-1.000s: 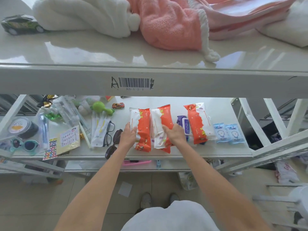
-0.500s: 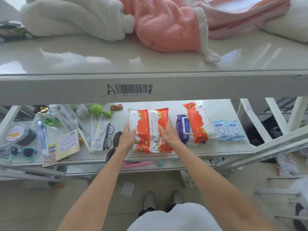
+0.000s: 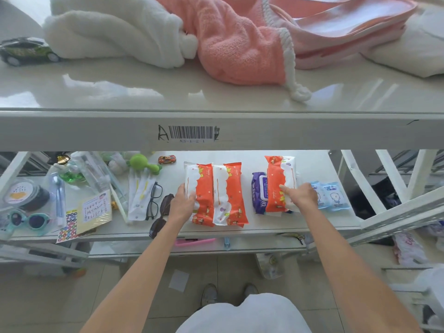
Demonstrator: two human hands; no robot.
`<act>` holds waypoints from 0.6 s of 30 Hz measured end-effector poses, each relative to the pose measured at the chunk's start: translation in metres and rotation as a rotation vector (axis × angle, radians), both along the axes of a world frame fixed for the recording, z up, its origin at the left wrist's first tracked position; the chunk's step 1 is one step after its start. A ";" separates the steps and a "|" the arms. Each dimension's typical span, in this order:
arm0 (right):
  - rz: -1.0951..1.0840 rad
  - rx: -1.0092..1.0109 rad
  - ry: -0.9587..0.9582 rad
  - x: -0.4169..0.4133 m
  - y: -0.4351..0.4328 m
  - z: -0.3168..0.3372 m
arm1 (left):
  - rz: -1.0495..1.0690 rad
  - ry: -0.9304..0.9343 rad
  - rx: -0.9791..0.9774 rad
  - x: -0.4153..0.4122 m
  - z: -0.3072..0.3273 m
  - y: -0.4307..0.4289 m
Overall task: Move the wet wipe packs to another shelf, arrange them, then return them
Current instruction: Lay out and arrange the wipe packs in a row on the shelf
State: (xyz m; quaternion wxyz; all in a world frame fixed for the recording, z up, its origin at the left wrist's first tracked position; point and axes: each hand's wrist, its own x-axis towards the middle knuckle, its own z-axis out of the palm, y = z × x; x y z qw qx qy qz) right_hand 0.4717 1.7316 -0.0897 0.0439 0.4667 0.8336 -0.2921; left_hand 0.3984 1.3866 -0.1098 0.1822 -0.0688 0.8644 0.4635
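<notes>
Reaching onto the lower shelf (image 3: pixel 312 164), the left hand (image 3: pixel 182 203) is gripping the leftmost of two side-by-side orange wipe packs (image 3: pixel 203 193), while the right hand (image 3: pixel 301 197) is clasping a third pack (image 3: pixel 281 183) lying on a purple pack (image 3: pixel 259 191).

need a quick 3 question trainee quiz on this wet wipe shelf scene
1. True or false: the right hand rests on the purple wipe pack.
2. How many orange-and-white wet wipe packs lie on the middle shelf?
3. What does the left hand touch? A) black glasses B) leftmost orange pack C) toy car

Key: 1 false, it is on the right orange pack; 2 three; 3 B.
</notes>
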 end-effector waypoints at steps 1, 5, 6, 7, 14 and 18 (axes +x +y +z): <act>-0.002 -0.072 0.016 0.000 0.000 0.002 | -0.001 0.000 -0.005 0.001 0.002 0.000; -0.030 -0.133 0.109 -0.003 -0.006 0.015 | 0.013 -0.026 0.007 0.001 0.008 0.000; -0.042 -0.119 0.138 -0.003 -0.008 0.021 | 0.019 -0.036 0.011 0.001 0.010 -0.001; -0.055 -0.122 0.191 -0.004 -0.013 0.028 | 0.025 -0.044 0.017 0.000 0.009 -0.002; 0.234 -0.387 0.296 -0.028 -0.153 0.032 | 0.079 -0.113 0.097 0.004 0.015 -0.001; 0.280 -0.224 0.238 -0.027 -0.210 0.011 | 0.113 -0.149 0.145 -0.001 0.011 -0.005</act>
